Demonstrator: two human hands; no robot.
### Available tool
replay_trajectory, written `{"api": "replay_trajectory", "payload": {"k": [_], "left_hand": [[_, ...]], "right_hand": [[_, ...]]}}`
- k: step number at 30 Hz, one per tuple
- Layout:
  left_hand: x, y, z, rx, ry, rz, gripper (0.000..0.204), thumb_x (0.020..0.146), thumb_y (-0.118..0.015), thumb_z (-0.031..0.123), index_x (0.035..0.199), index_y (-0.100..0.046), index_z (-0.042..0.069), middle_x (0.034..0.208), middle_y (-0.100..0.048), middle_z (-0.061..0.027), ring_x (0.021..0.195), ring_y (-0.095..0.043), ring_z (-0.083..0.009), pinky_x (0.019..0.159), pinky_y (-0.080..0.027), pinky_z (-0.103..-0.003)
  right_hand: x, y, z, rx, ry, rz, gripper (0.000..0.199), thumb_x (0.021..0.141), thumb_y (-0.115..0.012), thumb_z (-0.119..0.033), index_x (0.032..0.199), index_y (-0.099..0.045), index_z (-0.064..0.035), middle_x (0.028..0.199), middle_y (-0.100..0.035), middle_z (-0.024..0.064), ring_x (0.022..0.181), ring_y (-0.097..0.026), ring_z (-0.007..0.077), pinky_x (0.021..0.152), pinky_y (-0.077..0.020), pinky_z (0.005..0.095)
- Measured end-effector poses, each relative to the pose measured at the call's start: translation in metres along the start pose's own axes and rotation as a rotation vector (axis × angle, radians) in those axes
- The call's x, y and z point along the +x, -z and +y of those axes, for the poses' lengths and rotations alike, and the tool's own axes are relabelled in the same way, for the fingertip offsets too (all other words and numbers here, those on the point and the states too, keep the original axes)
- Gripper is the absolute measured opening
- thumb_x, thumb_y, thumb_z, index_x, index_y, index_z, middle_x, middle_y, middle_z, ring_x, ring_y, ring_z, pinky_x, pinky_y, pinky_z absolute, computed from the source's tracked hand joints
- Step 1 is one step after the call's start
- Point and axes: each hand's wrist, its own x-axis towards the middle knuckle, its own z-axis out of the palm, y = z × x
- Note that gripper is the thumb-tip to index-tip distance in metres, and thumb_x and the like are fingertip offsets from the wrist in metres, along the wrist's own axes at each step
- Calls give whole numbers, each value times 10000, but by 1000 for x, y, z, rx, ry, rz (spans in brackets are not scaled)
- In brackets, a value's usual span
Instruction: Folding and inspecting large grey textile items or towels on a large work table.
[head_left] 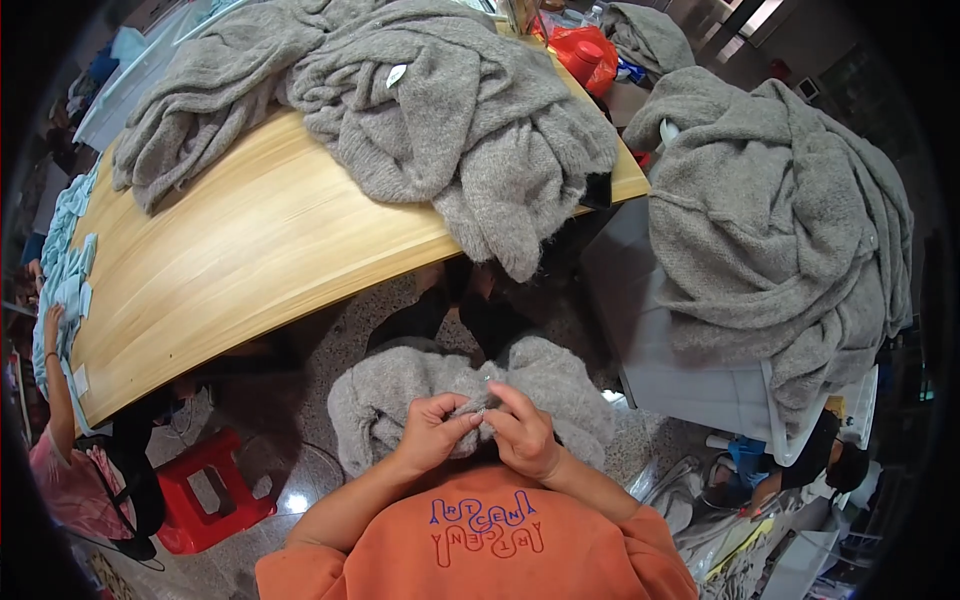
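Both hands work close together on a grey knitted sweater (470, 385) bunched in the person's lap below the tabletop (250, 240): the left hand (432, 432) and right hand (525, 432) each have fingers closed in a pinch on one small spot of the fabric. Pulling the pinches apart too hard could snag or stretch the loose knit. The bulk hanging off the knees might slide to the floor (300, 480).
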Motion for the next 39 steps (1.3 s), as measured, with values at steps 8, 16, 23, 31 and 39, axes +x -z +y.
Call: {"api": "replay_trajectory", "payload": {"k": [8, 16, 23, 31, 39], "left_hand": [[-2, 0, 0, 112, -85, 104, 37, 736, -583, 8, 764, -607, 3, 616, -535, 35, 557, -433, -12, 477, -348, -156], [-1, 2, -9, 396, -334, 162, 23, 699, -601, 8, 720, -611, 7, 587, -568, -19, 536, -490, -46, 474, -387, -191], [-2, 0, -5, 511, -388, 185, 30, 663, -594, -20, 680, -591, 5, 603, -577, -60, 536, -529, -87, 489, -408, -210], [-6, -2, -1, 579, -530, 186, 106, 621, -586, -47, 697, -577, 25, 618, -542, -88, 530, -524, -194, 465, -400, -267], [-7, -4, 2, 679, -721, 210, 132, 606, -572, -73, 702, -557, 17, 622, -545, -96, 526, -532, -216, 462, -416, -273]], "right_hand": [[-7, -9, 14, 299, -127, -97, 287, 585, -493, 95, 849, -526, -13, 863, -549, 144, 664, -566, 278, 557, -460, 300], [-4, -4, 21, 390, -442, -369, 214, 618, -496, 14, 827, -542, 1, 734, -553, 146, 654, -552, 290, 568, -438, 307], [-16, -11, 14, 373, -507, -254, 199, 613, -498, 15, 804, -549, -6, 710, -542, 143, 634, -547, 281, 554, -434, 311], [-7, -2, 6, 239, -298, -182, 205, 588, -517, 18, 789, -525, -20, 691, -517, 116, 568, -527, 282, 488, -425, 330], [-6, -6, -6, 66, -197, -93, 197, 555, -514, 12, 749, -504, -21, 629, -474, 96, 520, -509, 259, 438, -410, 332]]}}
